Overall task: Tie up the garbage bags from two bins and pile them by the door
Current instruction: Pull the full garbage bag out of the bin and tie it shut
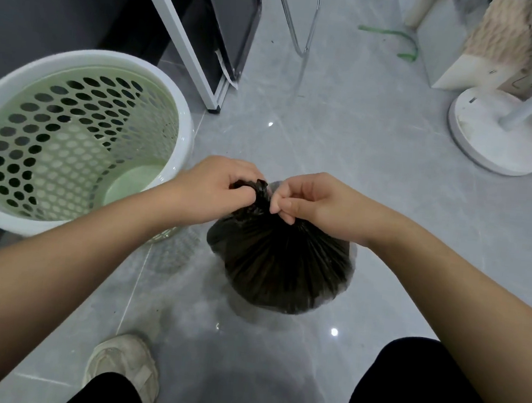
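A knee in black trousers [418, 394] and a pale shoe [125, 366] sit at the bottom edge. Ahead of them the black garbage bag [284, 268] rests on the grey tiled floor [361, 145], its neck gathered into a twist. The left hand [213, 189] grips the twisted top with curled fingers. The right hand [310, 202] pinches the neck just beside it. A perforated green bin [182, 109] with a white rim stands just left of the bag, and a white fan base [498, 139] stands well apart on the right.
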A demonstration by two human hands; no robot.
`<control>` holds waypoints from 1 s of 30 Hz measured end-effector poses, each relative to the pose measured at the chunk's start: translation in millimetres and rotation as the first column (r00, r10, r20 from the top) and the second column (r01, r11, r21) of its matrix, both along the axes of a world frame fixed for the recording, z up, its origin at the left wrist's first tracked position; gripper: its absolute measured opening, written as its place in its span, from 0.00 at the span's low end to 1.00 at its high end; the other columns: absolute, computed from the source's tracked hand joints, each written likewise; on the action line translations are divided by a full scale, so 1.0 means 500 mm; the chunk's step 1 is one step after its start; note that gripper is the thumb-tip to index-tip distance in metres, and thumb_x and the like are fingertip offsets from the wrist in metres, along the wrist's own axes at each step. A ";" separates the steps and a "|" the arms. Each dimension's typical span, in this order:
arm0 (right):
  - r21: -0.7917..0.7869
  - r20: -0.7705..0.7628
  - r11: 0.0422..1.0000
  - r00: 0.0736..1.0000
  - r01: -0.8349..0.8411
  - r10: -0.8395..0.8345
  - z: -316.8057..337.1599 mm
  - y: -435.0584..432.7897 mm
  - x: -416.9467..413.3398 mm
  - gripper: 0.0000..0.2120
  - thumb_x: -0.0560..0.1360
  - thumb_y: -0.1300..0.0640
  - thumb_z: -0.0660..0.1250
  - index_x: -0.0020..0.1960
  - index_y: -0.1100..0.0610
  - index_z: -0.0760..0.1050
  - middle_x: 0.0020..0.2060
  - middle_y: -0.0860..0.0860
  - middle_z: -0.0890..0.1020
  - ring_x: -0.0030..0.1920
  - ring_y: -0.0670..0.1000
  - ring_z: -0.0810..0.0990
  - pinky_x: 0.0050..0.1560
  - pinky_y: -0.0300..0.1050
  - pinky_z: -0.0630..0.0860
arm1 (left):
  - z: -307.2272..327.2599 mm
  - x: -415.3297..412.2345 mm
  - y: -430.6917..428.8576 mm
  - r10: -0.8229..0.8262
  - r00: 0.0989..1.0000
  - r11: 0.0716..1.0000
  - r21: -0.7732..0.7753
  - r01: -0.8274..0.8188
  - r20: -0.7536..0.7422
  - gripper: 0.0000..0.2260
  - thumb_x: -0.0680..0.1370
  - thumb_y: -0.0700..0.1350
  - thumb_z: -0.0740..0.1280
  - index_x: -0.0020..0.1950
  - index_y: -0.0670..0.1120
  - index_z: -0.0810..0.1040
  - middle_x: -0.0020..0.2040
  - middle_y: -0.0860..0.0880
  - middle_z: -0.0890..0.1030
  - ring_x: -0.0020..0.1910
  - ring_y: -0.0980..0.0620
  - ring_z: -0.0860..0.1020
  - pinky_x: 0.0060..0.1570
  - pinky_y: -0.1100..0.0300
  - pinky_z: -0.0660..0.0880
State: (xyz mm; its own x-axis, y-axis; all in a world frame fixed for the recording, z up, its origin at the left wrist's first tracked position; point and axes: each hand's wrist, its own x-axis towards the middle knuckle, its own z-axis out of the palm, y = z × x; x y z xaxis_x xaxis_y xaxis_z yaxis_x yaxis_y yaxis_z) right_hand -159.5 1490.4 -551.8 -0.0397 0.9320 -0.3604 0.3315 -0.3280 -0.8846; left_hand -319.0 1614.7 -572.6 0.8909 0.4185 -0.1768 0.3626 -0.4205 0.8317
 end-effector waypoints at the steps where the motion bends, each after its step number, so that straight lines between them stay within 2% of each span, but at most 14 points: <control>1: 0.018 -0.008 1.000 1.000 0.012 -0.012 -0.001 0.001 0.000 0.08 0.79 0.65 0.60 0.46 0.60 0.77 0.31 0.50 0.74 0.35 0.43 0.73 0.45 0.28 0.68 | 0.003 0.005 -0.003 0.110 0.994 0.993 -0.049 -0.110 -0.001 0.10 0.69 0.42 0.61 0.40 0.37 0.79 0.37 0.43 0.79 0.34 0.50 0.76 0.41 0.53 0.76; 3: 0.044 -0.008 0.998 0.999 0.035 -0.035 -0.003 0.002 0.004 0.08 0.79 0.66 0.60 0.47 0.61 0.77 0.31 0.50 0.74 0.34 0.42 0.73 0.44 0.28 0.69 | 0.010 0.018 -0.007 0.308 0.951 0.926 -0.225 -0.304 -0.016 0.06 0.70 0.36 0.61 0.34 0.36 0.70 0.27 0.42 0.71 0.24 0.50 0.73 0.31 0.49 0.74; 5: 0.062 0.023 0.997 0.999 0.035 -0.036 -0.006 0.001 0.007 0.07 0.79 0.67 0.60 0.47 0.61 0.77 0.31 0.50 0.75 0.34 0.43 0.73 0.44 0.29 0.69 | 0.014 0.029 -0.007 0.374 0.923 0.825 -0.424 -0.374 -0.087 0.09 0.73 0.32 0.57 0.35 0.43 0.66 0.26 0.46 0.66 0.18 0.52 0.67 0.22 0.58 0.67; 9: 0.084 0.027 0.995 0.998 0.058 -0.061 -0.012 0.004 0.001 0.07 0.78 0.68 0.60 0.47 0.58 0.74 0.31 0.50 0.76 0.35 0.45 0.74 0.46 0.34 0.70 | 0.013 0.023 -0.005 0.352 0.922 0.550 -0.760 -0.345 -0.164 0.14 0.77 0.33 0.52 0.48 0.46 0.74 0.32 0.48 0.70 0.18 0.57 0.59 0.21 0.65 0.62; 12: 0.051 0.031 0.994 0.994 0.099 -0.100 -0.021 0.004 0.005 0.08 0.77 0.66 0.62 0.43 0.55 0.73 0.30 0.48 0.78 0.35 0.44 0.75 0.46 0.34 0.69 | 0.014 0.017 -0.021 0.405 0.904 0.365 -0.883 -0.295 -0.135 0.15 0.75 0.31 0.48 0.41 0.43 0.72 0.33 0.46 0.69 0.18 0.57 0.61 0.23 0.65 0.67; 14: 0.028 0.066 0.993 0.991 0.112 -0.114 -0.026 0.003 0.008 0.06 0.77 0.66 0.62 0.44 0.62 0.77 0.29 0.46 0.78 0.33 0.39 0.75 0.44 0.30 0.68 | 0.019 0.013 -0.033 0.464 0.882 0.314 -0.915 -0.255 -0.086 0.16 0.73 0.31 0.48 0.39 0.41 0.73 0.34 0.44 0.69 0.21 0.56 0.65 0.27 0.63 0.73; 16: 0.016 0.085 0.992 0.988 0.128 -0.128 -0.026 0.005 0.008 0.07 0.77 0.66 0.62 0.47 0.68 0.78 0.27 0.43 0.78 0.33 0.37 0.76 0.42 0.28 0.68 | 0.017 0.005 -0.041 0.494 0.869 0.369 -0.905 -0.211 -0.001 0.18 0.73 0.30 0.49 0.46 0.40 0.78 0.39 0.42 0.76 0.24 0.55 0.69 0.33 0.61 0.76; 19: -0.019 0.045 0.980 0.979 0.199 -0.198 -0.023 0.007 0.007 0.11 0.78 0.64 0.62 0.37 0.64 0.75 0.32 0.41 0.81 0.44 0.42 0.81 0.49 0.33 0.71 | 0.008 -0.007 -0.050 0.369 0.924 0.713 -0.668 -0.214 0.098 0.22 0.71 0.29 0.57 0.59 0.46 0.79 0.45 0.51 0.84 0.30 0.54 0.77 0.42 0.63 0.77; 21: -0.054 0.030 0.973 0.974 0.224 -0.223 -0.024 0.007 0.006 0.14 0.78 0.64 0.62 0.34 0.60 0.73 0.33 0.43 0.81 0.46 0.44 0.81 0.49 0.36 0.71 | -0.004 -0.012 -0.053 0.151 0.970 0.982 -0.139 -0.126 0.190 0.25 0.74 0.29 0.59 0.66 0.49 0.75 0.44 0.57 0.83 0.41 0.56 0.80 0.50 0.69 0.73; 22: -0.078 0.028 0.972 0.975 0.221 -0.219 -0.024 0.007 0.004 0.13 0.78 0.65 0.62 0.34 0.62 0.74 0.32 0.42 0.81 0.42 0.42 0.80 0.48 0.36 0.70 | -0.013 -0.012 -0.052 -0.024 0.977 0.977 0.213 -0.022 0.212 0.23 0.75 0.31 0.60 0.67 0.47 0.73 0.48 0.58 0.81 0.46 0.56 0.79 0.52 0.73 0.70; 23: -0.100 0.030 0.972 0.977 0.211 -0.209 -0.024 0.007 0.002 0.12 0.77 0.65 0.62 0.36 0.63 0.75 0.29 0.42 0.80 0.39 0.40 0.79 0.47 0.35 0.69 | -0.021 -0.012 -0.049 -0.169 0.968 0.878 0.475 0.063 0.184 0.19 0.76 0.35 0.60 0.67 0.45 0.74 0.50 0.55 0.79 0.48 0.56 0.76 0.51 0.73 0.69; 24: -0.118 0.032 0.972 0.979 0.203 -0.200 -0.023 0.007 0.000 0.12 0.77 0.64 0.62 0.36 0.62 0.75 0.28 0.42 0.80 0.37 0.40 0.77 0.46 0.35 0.69 | -0.024 -0.012 -0.044 -0.239 0.962 0.780 0.616 0.111 0.129 0.16 0.77 0.39 0.60 0.64 0.43 0.75 0.50 0.51 0.78 0.47 0.54 0.74 0.49 0.69 0.71; 27: -0.114 0.060 0.978 0.984 0.176 -0.170 -0.019 0.007 -0.003 0.13 0.77 0.62 0.63 0.34 0.60 0.75 0.27 0.41 0.78 0.36 0.41 0.75 0.45 0.34 0.68 | -0.023 -0.004 -0.032 -0.276 0.959 0.670 0.729 0.139 0.070 0.12 0.78 0.46 0.60 0.51 0.41 0.78 0.41 0.45 0.74 0.40 0.47 0.73 0.35 0.52 0.74; 30: -0.080 0.148 0.987 0.981 0.140 -0.127 -0.017 0.007 -0.003 0.10 0.77 0.60 0.65 0.41 0.63 0.79 0.27 0.39 0.80 0.36 0.36 0.76 0.46 0.30 0.70 | -0.022 -0.005 -0.013 -0.386 0.922 0.595 0.773 0.219 0.036 0.13 0.79 0.47 0.58 0.42 0.42 0.76 0.37 0.46 0.72 0.35 0.45 0.72 0.33 0.52 0.72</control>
State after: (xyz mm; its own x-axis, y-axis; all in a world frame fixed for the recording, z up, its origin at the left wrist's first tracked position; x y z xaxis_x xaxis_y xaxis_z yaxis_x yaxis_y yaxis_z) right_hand -161.3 1493.7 -560.3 0.1405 0.8892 -0.4354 0.3991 -0.4534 -0.7970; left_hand -321.4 1608.1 -583.4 0.9693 0.0295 0.2441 -0.0243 -0.9764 0.2146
